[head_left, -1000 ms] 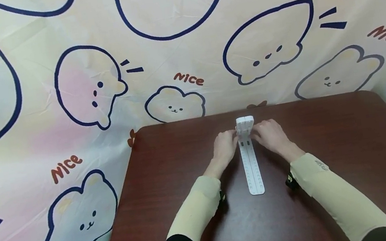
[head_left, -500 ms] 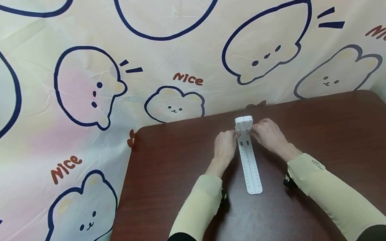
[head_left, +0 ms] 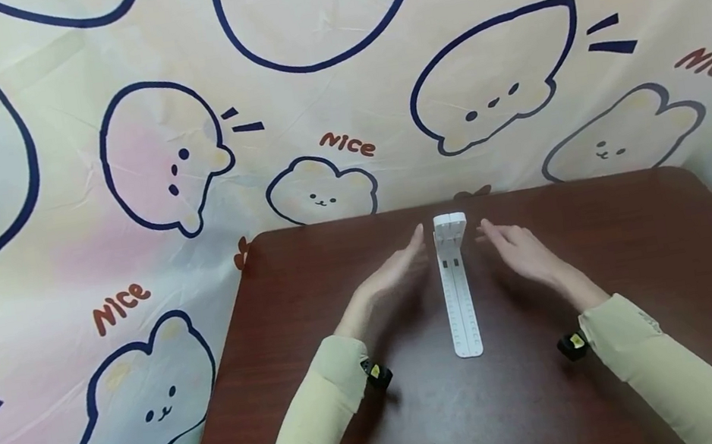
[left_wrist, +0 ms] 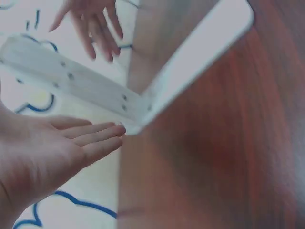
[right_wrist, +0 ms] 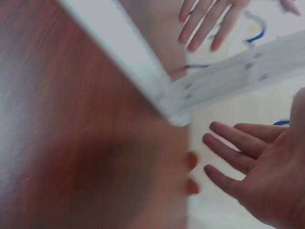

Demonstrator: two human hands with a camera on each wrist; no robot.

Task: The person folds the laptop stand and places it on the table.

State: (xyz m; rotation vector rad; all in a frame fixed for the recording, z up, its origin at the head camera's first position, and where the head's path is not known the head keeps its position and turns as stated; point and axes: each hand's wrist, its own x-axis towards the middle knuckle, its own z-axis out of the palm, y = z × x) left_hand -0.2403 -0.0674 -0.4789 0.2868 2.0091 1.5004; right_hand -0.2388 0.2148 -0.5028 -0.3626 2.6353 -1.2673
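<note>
A white hinged plastic piece (head_left: 461, 306) stands on the brown table, its long flat strip lying toward me and a shorter arm raised at the far end. Small dark slots show near the hinge. My left hand (head_left: 393, 274) is just left of the raised arm, fingers straight and apart from it. On the other side, my right hand (head_left: 530, 256) is held with its fingers extended, also not touching. Both wrist views show the raised arm (left_wrist: 71, 78) standing between the two hands, palms facing it. Neither hand holds anything.
The dark wooden table (head_left: 309, 275) reaches back to a patterned cloth (head_left: 338, 102) with blue cartoon outlines. Each wrist wears a small black camera, one visible by the left sleeve (head_left: 317, 404) and one by the right sleeve (head_left: 660, 361).
Both hands have let go of the hinged piece near its raised end and moved apart to either side, fingers straightening. The piece stays in place on the table.
</note>
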